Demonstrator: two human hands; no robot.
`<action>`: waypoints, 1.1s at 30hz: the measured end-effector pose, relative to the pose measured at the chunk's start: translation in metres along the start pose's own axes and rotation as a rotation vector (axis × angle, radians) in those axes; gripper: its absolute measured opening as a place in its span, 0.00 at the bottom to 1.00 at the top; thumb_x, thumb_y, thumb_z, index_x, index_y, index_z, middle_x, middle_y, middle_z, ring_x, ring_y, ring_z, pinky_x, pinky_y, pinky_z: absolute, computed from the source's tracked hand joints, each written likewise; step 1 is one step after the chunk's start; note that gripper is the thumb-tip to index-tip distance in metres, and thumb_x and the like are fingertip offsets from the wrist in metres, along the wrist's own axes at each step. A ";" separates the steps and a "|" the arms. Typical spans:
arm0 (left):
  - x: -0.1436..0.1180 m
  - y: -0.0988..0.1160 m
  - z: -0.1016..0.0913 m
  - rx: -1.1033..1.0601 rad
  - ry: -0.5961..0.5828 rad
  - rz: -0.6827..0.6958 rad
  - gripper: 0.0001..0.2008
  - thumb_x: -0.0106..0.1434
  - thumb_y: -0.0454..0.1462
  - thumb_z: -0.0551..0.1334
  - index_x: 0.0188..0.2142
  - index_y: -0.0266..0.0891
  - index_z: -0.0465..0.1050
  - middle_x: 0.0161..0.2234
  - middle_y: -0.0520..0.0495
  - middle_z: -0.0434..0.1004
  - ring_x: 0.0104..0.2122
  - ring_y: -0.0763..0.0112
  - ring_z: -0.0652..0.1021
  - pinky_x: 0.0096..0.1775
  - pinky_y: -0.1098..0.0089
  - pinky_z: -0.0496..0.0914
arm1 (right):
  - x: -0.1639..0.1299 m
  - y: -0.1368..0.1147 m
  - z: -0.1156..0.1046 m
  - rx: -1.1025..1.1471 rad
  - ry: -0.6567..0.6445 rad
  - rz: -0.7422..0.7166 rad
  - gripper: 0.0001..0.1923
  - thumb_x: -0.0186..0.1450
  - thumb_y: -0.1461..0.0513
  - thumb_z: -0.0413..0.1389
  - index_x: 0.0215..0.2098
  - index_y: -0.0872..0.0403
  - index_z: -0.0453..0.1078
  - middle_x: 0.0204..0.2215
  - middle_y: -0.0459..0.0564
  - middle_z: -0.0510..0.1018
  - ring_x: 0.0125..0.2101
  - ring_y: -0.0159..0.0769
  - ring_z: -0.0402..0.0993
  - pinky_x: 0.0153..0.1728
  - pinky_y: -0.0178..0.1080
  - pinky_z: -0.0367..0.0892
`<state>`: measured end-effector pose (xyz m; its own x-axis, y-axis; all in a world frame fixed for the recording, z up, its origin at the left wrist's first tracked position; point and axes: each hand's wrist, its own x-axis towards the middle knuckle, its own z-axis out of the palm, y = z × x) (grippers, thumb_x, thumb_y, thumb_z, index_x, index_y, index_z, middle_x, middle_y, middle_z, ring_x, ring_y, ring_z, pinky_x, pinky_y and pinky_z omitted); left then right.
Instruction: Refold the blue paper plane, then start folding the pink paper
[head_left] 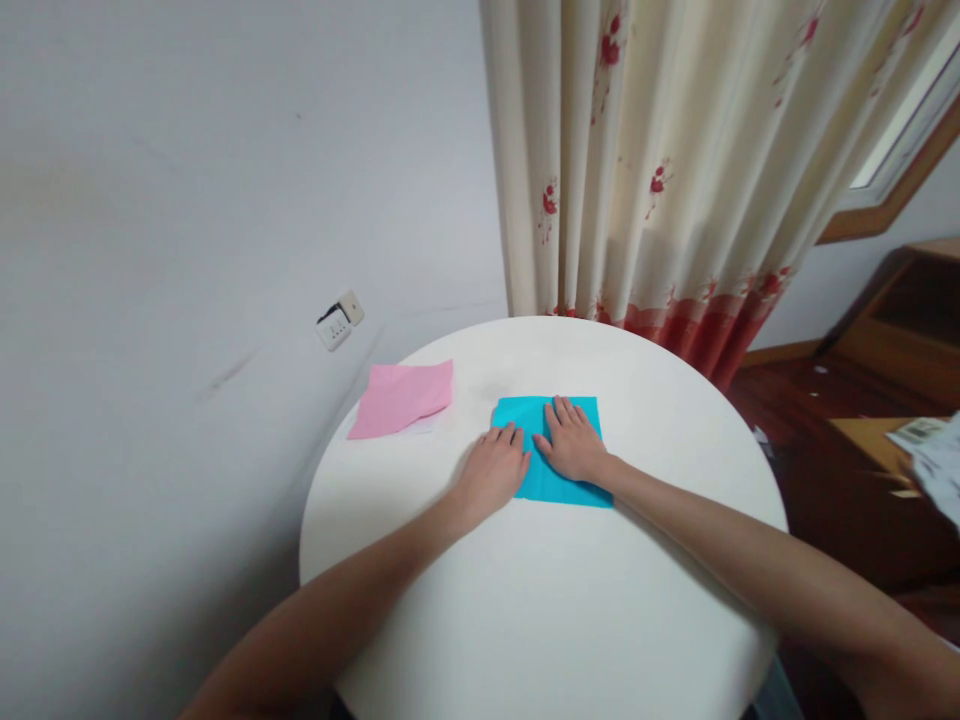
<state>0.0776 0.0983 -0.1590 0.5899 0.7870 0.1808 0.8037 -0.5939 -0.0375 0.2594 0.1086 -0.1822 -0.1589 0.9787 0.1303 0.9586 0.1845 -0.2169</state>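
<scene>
A bright blue sheet of paper point(559, 488) lies on the round white table point(540, 620). My left hand point(495, 465) rests flat over the sheet's left edge, partly on the table, fingers stretched out. My right hand point(574, 442) presses flat on the right half of the sheet with its fingers spread. Both palms hide parts of the blue paper. To the left, near the table's rim, lies a pink sheet point(405, 398) with a slightly wavy edge. Something white pokes out from under its lower side.
A white wall with a power socket point(334, 326) stands close on the left. Behind the table hangs a cream curtain point(645, 180) with red flowers. On the floor at right are cardboard point(874, 445), loose papers point(937, 465) and a wooden cabinet point(900, 320).
</scene>
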 end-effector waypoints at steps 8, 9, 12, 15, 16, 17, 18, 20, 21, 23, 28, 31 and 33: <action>0.012 -0.010 0.024 -0.139 -0.051 0.028 0.28 0.70 0.33 0.47 0.67 0.26 0.52 0.69 0.33 0.50 0.69 0.56 0.53 0.67 0.54 0.51 | -0.011 -0.016 -0.003 -0.008 -0.047 -0.285 0.33 0.73 0.55 0.39 0.71 0.66 0.48 0.71 0.62 0.47 0.70 0.48 0.41 0.69 0.52 0.40; 0.016 -0.013 0.026 -0.146 -0.065 0.021 0.28 0.69 0.33 0.47 0.68 0.26 0.52 0.70 0.33 0.49 0.69 0.56 0.52 0.68 0.54 0.50 | -0.011 -0.017 -0.003 -0.007 -0.052 -0.289 0.33 0.73 0.56 0.39 0.71 0.67 0.48 0.70 0.63 0.47 0.70 0.48 0.41 0.69 0.53 0.40; 0.023 -0.019 0.026 -0.138 -0.074 0.047 0.28 0.71 0.35 0.45 0.68 0.27 0.51 0.70 0.35 0.47 0.70 0.59 0.50 0.68 0.54 0.48 | -0.010 -0.017 -0.002 -0.004 -0.057 -0.301 0.34 0.73 0.56 0.39 0.71 0.69 0.47 0.70 0.64 0.47 0.70 0.48 0.41 0.69 0.52 0.40; 0.023 -0.021 0.023 -0.115 -0.069 0.060 0.28 0.73 0.39 0.42 0.69 0.28 0.50 0.70 0.36 0.47 0.70 0.60 0.49 0.68 0.54 0.47 | -0.006 -0.013 -0.001 0.002 -0.049 -0.326 0.33 0.73 0.58 0.38 0.71 0.69 0.48 0.70 0.64 0.48 0.70 0.47 0.43 0.69 0.50 0.42; 0.023 -0.020 0.023 -0.106 -0.072 0.052 0.29 0.74 0.41 0.42 0.69 0.28 0.49 0.71 0.37 0.46 0.70 0.59 0.49 0.68 0.53 0.47 | -0.005 -0.011 -0.001 0.005 -0.052 -0.341 0.33 0.72 0.59 0.38 0.71 0.69 0.48 0.70 0.64 0.49 0.70 0.47 0.43 0.69 0.49 0.43; 0.022 -0.020 0.022 -0.098 -0.079 0.040 0.30 0.74 0.42 0.42 0.69 0.28 0.48 0.71 0.37 0.45 0.70 0.58 0.49 0.68 0.53 0.47 | -0.003 -0.008 -0.001 0.007 -0.056 -0.357 0.32 0.72 0.59 0.38 0.70 0.69 0.49 0.70 0.64 0.49 0.70 0.46 0.44 0.69 0.48 0.44; 0.021 -0.020 0.022 -0.091 -0.087 0.029 0.30 0.74 0.43 0.42 0.70 0.28 0.48 0.71 0.37 0.45 0.70 0.58 0.48 0.68 0.52 0.47 | -0.001 -0.006 0.000 0.005 -0.060 -0.369 0.32 0.72 0.59 0.39 0.71 0.69 0.49 0.70 0.63 0.50 0.70 0.46 0.45 0.69 0.48 0.44; 0.021 -0.019 0.022 -0.078 -0.096 0.019 0.31 0.74 0.46 0.42 0.70 0.29 0.47 0.71 0.38 0.44 0.71 0.56 0.47 0.68 0.52 0.47 | 0.002 -0.001 0.001 -0.012 -0.058 -0.370 0.32 0.72 0.59 0.38 0.71 0.68 0.49 0.70 0.62 0.50 0.70 0.45 0.45 0.69 0.50 0.44; 0.021 -0.019 0.023 -0.074 -0.097 0.017 0.32 0.74 0.47 0.42 0.70 0.30 0.47 0.71 0.38 0.43 0.71 0.56 0.47 0.68 0.52 0.47 | 0.004 0.000 0.001 -0.025 -0.054 -0.358 0.33 0.72 0.58 0.38 0.71 0.67 0.49 0.70 0.62 0.50 0.70 0.45 0.45 0.69 0.50 0.44; 0.023 -0.020 0.023 -0.073 -0.097 0.029 0.32 0.74 0.48 0.40 0.70 0.32 0.47 0.71 0.40 0.43 0.71 0.57 0.47 0.68 0.51 0.46 | 0.006 0.003 0.002 -0.053 -0.048 -0.320 0.33 0.72 0.57 0.37 0.71 0.67 0.49 0.70 0.61 0.49 0.70 0.46 0.44 0.69 0.52 0.44; 0.030 -0.022 0.026 -0.083 -0.121 0.114 0.32 0.74 0.47 0.38 0.71 0.31 0.44 0.72 0.39 0.41 0.71 0.61 0.46 0.68 0.51 0.44 | 0.007 0.002 0.000 -0.075 -0.052 -0.284 0.34 0.72 0.57 0.37 0.71 0.67 0.47 0.70 0.61 0.49 0.70 0.47 0.43 0.68 0.51 0.43; 0.035 -0.025 0.028 -0.091 -0.123 0.126 0.32 0.74 0.47 0.39 0.71 0.31 0.44 0.72 0.38 0.41 0.71 0.61 0.46 0.68 0.53 0.44 | 0.009 0.002 -0.003 -0.077 -0.064 -0.278 0.34 0.72 0.56 0.37 0.71 0.67 0.47 0.71 0.61 0.48 0.70 0.47 0.43 0.68 0.51 0.44; 0.038 -0.028 0.028 -0.103 -0.126 0.129 0.33 0.73 0.48 0.40 0.71 0.31 0.43 0.72 0.38 0.42 0.71 0.61 0.47 0.68 0.55 0.44 | 0.011 0.004 -0.004 -0.080 -0.070 -0.284 0.34 0.72 0.56 0.37 0.71 0.67 0.47 0.71 0.61 0.48 0.70 0.47 0.43 0.68 0.51 0.44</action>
<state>0.0799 0.1496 -0.1786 0.6976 0.7142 0.0569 0.7125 -0.6999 0.0498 0.2626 0.1193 -0.1777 -0.4362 0.8935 0.1068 0.8887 0.4464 -0.1044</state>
